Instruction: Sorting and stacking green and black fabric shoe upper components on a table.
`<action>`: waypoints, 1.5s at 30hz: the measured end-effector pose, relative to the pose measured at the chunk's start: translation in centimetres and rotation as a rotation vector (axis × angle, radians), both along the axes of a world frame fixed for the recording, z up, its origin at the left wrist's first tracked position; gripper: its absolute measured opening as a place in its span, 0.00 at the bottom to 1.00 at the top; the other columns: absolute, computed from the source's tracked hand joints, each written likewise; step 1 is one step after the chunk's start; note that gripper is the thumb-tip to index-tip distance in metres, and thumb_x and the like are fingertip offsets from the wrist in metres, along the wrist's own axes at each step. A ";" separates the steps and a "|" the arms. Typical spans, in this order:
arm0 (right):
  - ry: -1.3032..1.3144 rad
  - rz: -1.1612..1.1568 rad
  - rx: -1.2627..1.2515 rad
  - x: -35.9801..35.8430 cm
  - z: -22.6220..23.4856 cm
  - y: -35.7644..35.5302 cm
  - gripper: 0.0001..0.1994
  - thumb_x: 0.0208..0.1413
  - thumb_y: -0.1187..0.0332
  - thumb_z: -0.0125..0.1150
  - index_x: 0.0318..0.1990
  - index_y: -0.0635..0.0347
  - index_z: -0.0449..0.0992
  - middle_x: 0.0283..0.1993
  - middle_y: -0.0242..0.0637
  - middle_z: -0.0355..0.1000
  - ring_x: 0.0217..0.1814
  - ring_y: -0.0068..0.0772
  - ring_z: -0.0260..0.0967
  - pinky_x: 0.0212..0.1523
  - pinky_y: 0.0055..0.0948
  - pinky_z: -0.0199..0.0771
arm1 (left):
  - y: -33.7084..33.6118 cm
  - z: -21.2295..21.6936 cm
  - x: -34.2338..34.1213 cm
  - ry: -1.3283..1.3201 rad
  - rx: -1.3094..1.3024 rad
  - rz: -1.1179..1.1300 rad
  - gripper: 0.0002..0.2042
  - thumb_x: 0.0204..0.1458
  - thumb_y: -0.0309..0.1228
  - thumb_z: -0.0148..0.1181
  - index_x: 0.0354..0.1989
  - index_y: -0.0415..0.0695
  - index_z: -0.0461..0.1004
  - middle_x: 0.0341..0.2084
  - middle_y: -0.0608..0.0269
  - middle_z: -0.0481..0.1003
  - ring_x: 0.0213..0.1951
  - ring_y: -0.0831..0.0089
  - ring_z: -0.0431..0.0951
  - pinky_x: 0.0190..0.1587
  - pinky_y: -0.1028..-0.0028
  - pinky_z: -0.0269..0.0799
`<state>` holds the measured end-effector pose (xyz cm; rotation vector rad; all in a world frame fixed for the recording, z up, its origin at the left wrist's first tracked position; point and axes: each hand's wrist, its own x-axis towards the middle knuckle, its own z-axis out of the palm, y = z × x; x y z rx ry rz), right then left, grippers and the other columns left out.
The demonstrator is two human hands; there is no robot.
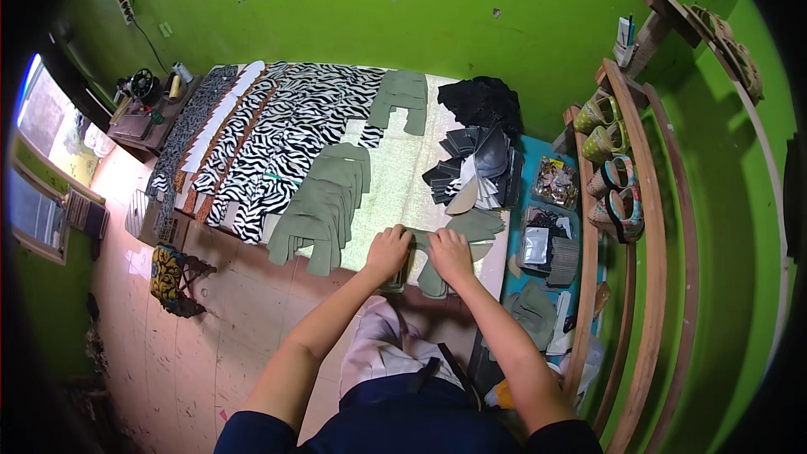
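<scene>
At the table's front edge, my left hand (389,252) and my right hand (450,256) grip a grey-green cut piece (419,238) between them. The fingers of both hands are closed on it, and my hands cover its ends. To the left lies an overlapping row of grey-green U-shaped pieces (324,206). More grey-green pieces (476,224) fan out beside my right hand, with a beige curved piece (462,199) just beyond them. At the table's far side rests another grey-green U-shaped piece (401,99).
Zebra-striped pieces (286,130) cover the table's left part. Black pieces (481,105) are heaped at the back right. Plastic containers (551,235) of small parts stand right of the table, before a wooden rack (647,227) with sandals. A patterned stool (175,282) stands at left.
</scene>
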<state>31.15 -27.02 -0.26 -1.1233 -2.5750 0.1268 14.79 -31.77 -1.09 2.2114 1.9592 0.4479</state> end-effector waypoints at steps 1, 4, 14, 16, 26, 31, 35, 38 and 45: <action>0.004 0.004 0.003 0.1 -0.2 -0.1 0.09 0.42 0.69 0.59 0.33 0.56 0.72 0.35 0.34 0.65 0.41 0.35 0.62 0.40 0.34 0.60 | -0.3 0.0 0.0 0.011 0.000 -0.003 0.20 0.37 0.31 0.61 0.43 0.45 0.66 0.39 0.58 0.67 0.40 0.62 0.70 0.41 0.67 0.66; 0.051 -0.044 0.004 0.2 -0.5 0.0 0.08 0.41 0.69 0.60 0.32 0.55 0.72 0.34 0.34 0.64 0.41 0.35 0.62 0.41 0.34 0.60 | -0.8 0.5 0.3 0.002 -0.075 0.068 0.22 0.37 0.31 0.61 0.44 0.46 0.65 0.40 0.59 0.66 0.40 0.62 0.70 0.41 0.66 0.66; 0.141 0.124 0.087 0.7 1.3 -0.6 0.04 0.42 0.70 0.57 0.27 0.55 0.69 0.31 0.33 0.63 0.38 0.36 0.62 0.38 0.33 0.60 | -1.1 0.5 -0.8 0.017 0.226 0.016 0.16 0.39 0.32 0.59 0.40 0.47 0.67 0.35 0.60 0.67 0.39 0.63 0.68 0.39 0.66 0.64; 0.122 0.122 0.055 0.9 1.2 -0.5 0.05 0.42 0.70 0.58 0.28 0.56 0.70 0.31 0.33 0.64 0.38 0.36 0.62 0.39 0.32 0.61 | -0.5 0.4 -1.4 0.066 0.083 -0.042 0.14 0.42 0.34 0.56 0.39 0.48 0.69 0.35 0.61 0.68 0.40 0.64 0.69 0.40 0.66 0.64; 0.137 -0.027 0.134 -0.9 0.6 -0.9 0.04 0.44 0.70 0.54 0.30 0.55 0.69 0.31 0.32 0.63 0.38 0.34 0.62 0.37 0.33 0.61 | 2.6 -0.2 -5.5 -0.583 -0.432 -0.113 0.10 0.49 0.34 0.55 0.35 0.42 0.75 0.31 0.57 0.75 0.34 0.66 0.75 0.40 0.70 0.68; 0.050 0.104 0.242 -2.7 0.8 -1.8 0.08 0.44 0.70 0.52 0.35 0.53 0.71 0.32 0.31 0.63 0.38 0.29 0.62 0.39 0.30 0.59 | 4.7 -1.8 -7.0 -0.719 -0.637 -0.145 0.11 0.52 0.34 0.54 0.36 0.39 0.74 0.28 0.62 0.75 0.32 0.77 0.73 0.39 0.76 0.68; 0.047 0.100 0.209 -3.6 0.2 -1.1 0.09 0.44 0.69 0.51 0.35 0.53 0.71 0.32 0.31 0.63 0.39 0.29 0.62 0.40 0.31 0.58 | 6.0 -2.0 -7.3 -0.749 -0.739 -0.207 0.10 0.54 0.33 0.52 0.33 0.38 0.73 0.23 0.68 0.72 0.28 0.81 0.69 0.35 0.79 0.66; 0.059 0.140 0.228 -3.5 0.1 -0.9 0.07 0.44 0.69 0.51 0.33 0.54 0.71 0.33 0.31 0.63 0.40 0.30 0.62 0.41 0.31 0.59 | 6.4 -1.7 -7.0 -0.675 -0.744 -0.246 0.11 0.54 0.34 0.50 0.33 0.38 0.73 0.22 0.66 0.71 0.27 0.81 0.68 0.34 0.78 0.66; 0.156 0.310 0.027 -2.1 0.9 -1.8 0.06 0.43 0.71 0.55 0.31 0.56 0.69 0.32 0.33 0.67 0.38 0.34 0.65 0.41 0.32 0.62 | 5.5 -2.0 -6.4 -0.464 -0.470 -0.185 0.14 0.53 0.37 0.47 0.34 0.39 0.72 0.27 0.50 0.74 0.32 0.58 0.74 0.37 0.66 0.68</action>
